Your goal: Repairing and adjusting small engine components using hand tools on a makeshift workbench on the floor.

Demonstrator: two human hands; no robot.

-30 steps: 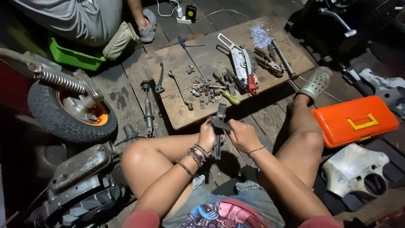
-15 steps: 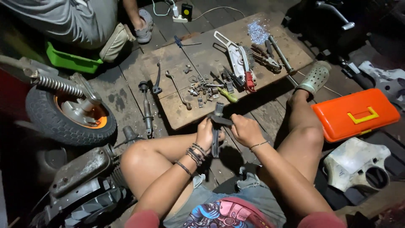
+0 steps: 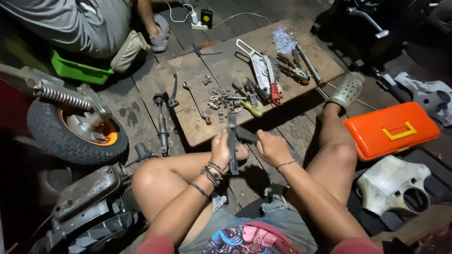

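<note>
Dark metal tool [image 3: 232,146] upright in left hand [image 3: 222,149], right hand [image 3: 272,147] gripping its side arm

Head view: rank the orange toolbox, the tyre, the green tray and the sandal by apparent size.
1. tyre
2. orange toolbox, only slightly smaller
3. green tray, partly hidden, so unsure
4. sandal

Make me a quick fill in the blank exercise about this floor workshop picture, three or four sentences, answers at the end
1. The left hand and right hand together grip a long dark metal part, held in front of the wooden ____.
2. The closed toolbox by the person's right leg is ____ with a yellow handle.
3. The small wheel to the left has an orange ____.
4. The green-handled screwdriver lies on the board among loose ____.

Answers: board; orange; rim; bolts
</note>
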